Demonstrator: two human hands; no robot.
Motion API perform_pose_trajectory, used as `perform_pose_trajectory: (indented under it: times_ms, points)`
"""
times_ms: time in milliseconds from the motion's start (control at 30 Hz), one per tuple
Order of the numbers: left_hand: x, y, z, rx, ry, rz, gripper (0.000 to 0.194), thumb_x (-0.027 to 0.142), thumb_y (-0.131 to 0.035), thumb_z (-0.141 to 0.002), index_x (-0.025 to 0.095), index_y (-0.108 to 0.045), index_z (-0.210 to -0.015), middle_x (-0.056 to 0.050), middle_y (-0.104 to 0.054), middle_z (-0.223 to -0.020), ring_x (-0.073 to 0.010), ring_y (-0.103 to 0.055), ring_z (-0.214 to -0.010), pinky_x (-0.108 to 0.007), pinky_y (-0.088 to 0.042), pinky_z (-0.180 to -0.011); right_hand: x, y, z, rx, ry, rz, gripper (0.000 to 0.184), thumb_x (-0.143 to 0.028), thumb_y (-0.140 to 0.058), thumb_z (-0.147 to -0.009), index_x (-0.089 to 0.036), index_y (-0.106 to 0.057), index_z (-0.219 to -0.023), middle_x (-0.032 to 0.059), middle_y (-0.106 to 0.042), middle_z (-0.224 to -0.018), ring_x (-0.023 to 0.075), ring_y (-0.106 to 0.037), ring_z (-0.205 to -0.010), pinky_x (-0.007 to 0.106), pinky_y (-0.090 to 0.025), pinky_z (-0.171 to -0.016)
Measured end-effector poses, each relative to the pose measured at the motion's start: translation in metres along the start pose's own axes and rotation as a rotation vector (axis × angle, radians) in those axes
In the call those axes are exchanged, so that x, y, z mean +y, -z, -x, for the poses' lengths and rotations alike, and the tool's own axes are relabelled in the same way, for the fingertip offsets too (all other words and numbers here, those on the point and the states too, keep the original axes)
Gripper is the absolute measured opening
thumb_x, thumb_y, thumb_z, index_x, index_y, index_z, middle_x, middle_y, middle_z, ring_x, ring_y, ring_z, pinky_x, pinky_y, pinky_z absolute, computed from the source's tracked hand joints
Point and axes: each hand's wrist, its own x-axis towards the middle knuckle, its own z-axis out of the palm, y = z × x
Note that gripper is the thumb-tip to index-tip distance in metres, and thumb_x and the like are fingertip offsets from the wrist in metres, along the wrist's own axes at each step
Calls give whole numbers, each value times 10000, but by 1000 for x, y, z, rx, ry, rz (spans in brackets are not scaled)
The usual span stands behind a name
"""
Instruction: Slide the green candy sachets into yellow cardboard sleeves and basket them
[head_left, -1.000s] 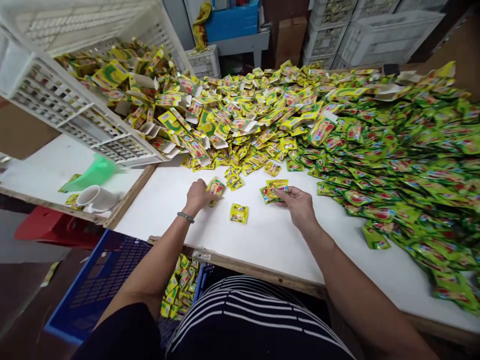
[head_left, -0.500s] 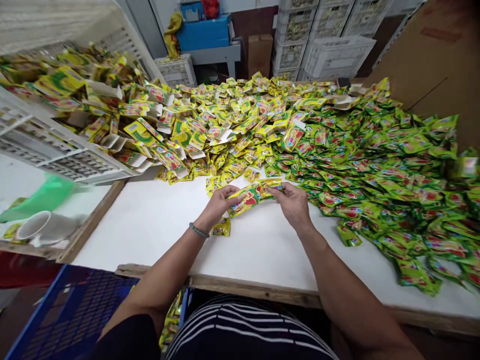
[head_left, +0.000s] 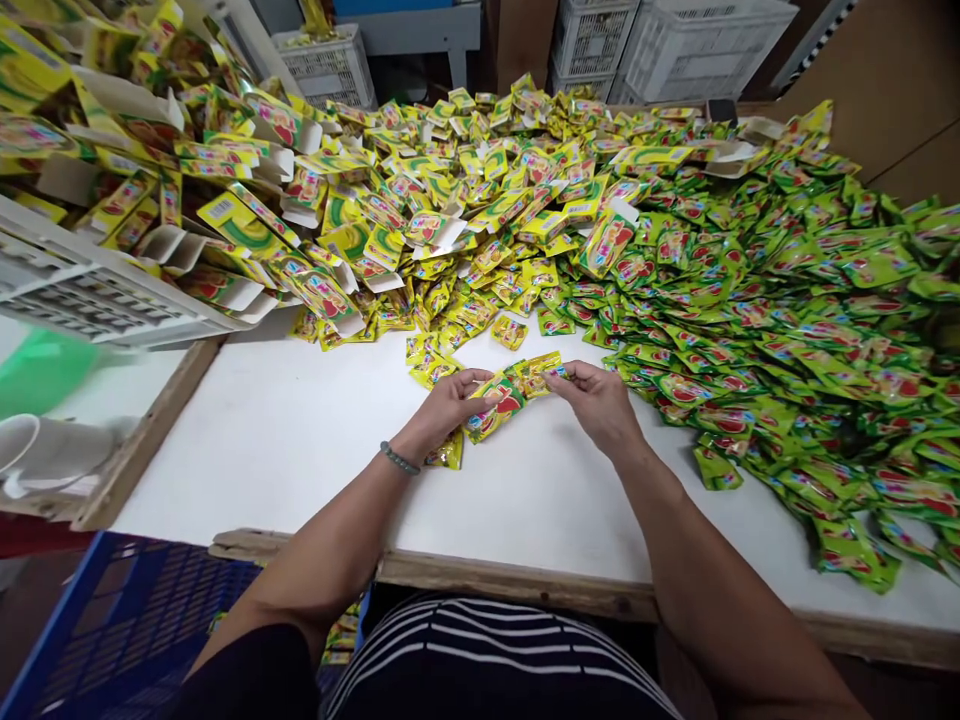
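My left hand [head_left: 448, 407] and my right hand [head_left: 596, 400] meet over the white table [head_left: 300, 450], both pinched on a small bunch of yellow-green sachets [head_left: 510, 390] held between them. The left hand wears a bead bracelet. One loose yellow sachet [head_left: 448, 453] lies on the table just under my left wrist. Right behind the hands starts a big heap of small yellow sachets [head_left: 465, 230]. A spread of green sachets [head_left: 787, 320] covers the table to the right of my right hand.
A white plastic crate [head_left: 97, 300] tipped at the left spills flat yellow cartons [head_left: 240, 225]. A white cup [head_left: 45, 450] and a green plastic scoop [head_left: 37, 370] lie at far left. A blue crate [head_left: 127, 640] stands below the table edge. White crates [head_left: 675, 40] are stacked behind.
A second ago my hands were apart, each on its own sachets. They came together over the table and now hold one bunch between them. The view has tilted down and closer.
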Motion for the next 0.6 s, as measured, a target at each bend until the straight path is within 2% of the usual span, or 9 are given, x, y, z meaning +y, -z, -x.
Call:
perform_pose_trajectory:
  times_ms: [167,267,367,433,500,600]
  points:
    - [2,-9,4,-8,-56,-80,505,343,-907,-596,134,-651,-978,-9,-737,-799,-100,-642,-626,-201,-455,-594,-7,-8,6,-37,1,71,408,-610,-687,-752,-206,-744,-741,11,-614,-659,149,-495,-574,306,-385,-548]
    - [1,-19,4,18,-67,-29,498,339,-915,-574,130,-654,-942,-9,-738,-804,-106,-655,-646,-207,-468,-611,-11,-10,7,-44,43,131,414,-616,-680,-749,-210,-754,-752,11,-579,-689,149,-480,-595,311,-380,-567]
    - [-1,-26,3,54,-61,95,553,326,-937,-519,141,-624,-935,-10,-745,-804,-128,-682,-667,-231,-505,-646,-11,-8,6,86,110,172,353,-578,-679,-773,-236,-762,-807,53,-635,-858,211,-562,-813,366,-451,-744]
    - [-2,-29,3,69,-65,138,552,320,-938,-517,141,-616,-928,-12,-746,-792,-132,-687,-662,-235,-511,-652,-9,-8,5,150,158,212,302,-546,-675,-792,-257,-764,-785,78,-654,-993,259,-554,-993,444,-434,-909]
    - [-3,-32,3,70,-70,147,534,322,-935,-526,132,-625,-916,-13,-740,-770,-125,-679,-637,-229,-507,-638,-9,-10,6,105,157,212,312,-543,-638,-824,-267,-763,-750,85,-658,-1077,287,-519,-1096,497,-390,-1006]
    - [-4,-35,4,80,-77,143,530,345,-930,-534,129,-629,-913,-12,-736,-763,-118,-668,-616,-224,-506,-623,-11,-16,10,3,109,164,429,-581,-506,-895,-272,-758,-737,81,-663,-1138,302,-481,-1169,523,-363,-1058]
